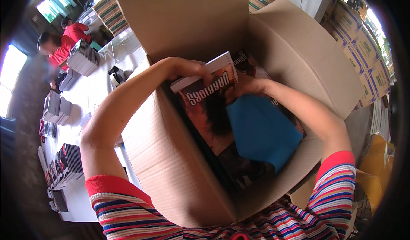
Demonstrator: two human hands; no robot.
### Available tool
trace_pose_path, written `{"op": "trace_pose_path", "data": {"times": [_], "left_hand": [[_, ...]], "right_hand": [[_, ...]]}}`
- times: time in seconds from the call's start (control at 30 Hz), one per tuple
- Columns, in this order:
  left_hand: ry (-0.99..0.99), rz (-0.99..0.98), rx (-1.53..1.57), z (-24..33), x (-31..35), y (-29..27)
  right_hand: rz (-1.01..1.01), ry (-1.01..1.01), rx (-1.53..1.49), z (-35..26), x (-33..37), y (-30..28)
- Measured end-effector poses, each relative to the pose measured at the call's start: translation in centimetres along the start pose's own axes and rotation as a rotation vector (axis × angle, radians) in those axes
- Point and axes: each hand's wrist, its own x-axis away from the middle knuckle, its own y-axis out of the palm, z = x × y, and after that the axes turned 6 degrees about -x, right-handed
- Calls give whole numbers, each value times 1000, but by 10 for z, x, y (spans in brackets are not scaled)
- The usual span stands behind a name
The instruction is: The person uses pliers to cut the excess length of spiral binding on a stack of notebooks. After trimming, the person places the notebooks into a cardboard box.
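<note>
Inside a large open cardboard box (171, 146) in front of me is a stack of paperback books or magazines. My left hand (190, 68) is closed over the far edge of one book (200, 112) with a dark and orange illustrated cover and a white strip along its edge. My right hand (247, 85) is closed at the right side of the same book; its fingertips are partly hidden. Just below the right hand lies a plain blue sheet (265, 131), over other dark-covered books (252, 65) in the box.
The box's flaps (299, 39) stand up and outward. To the left, a white-covered table (85, 112) bears several book stacks (83, 58). Two people in red (77, 31) sit beyond it. Printed cartons (363, 56) are piled at the right, and a yellow-orange wrap (376, 167) lies below them.
</note>
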Motion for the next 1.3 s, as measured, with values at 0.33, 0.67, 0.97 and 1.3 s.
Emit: {"op": "trace_pose_path", "data": {"times": [0.33, 0.67, 0.97, 1.3], "left_hand": [[94, 132, -46, -9, -3, 2], [393, 521, -403, 10, 41, 18], [592, 1311, -1153, 37, 158, 126], [847, 2243, -1129, -51, 189, 165]], "right_hand": [[-44, -25, 53, 29, -16, -14], [372, -218, 491, -9, 10, 9], [522, -1105, 1126, -97, 67, 55], [482, -1772, 1726, -190, 117, 90]]}}
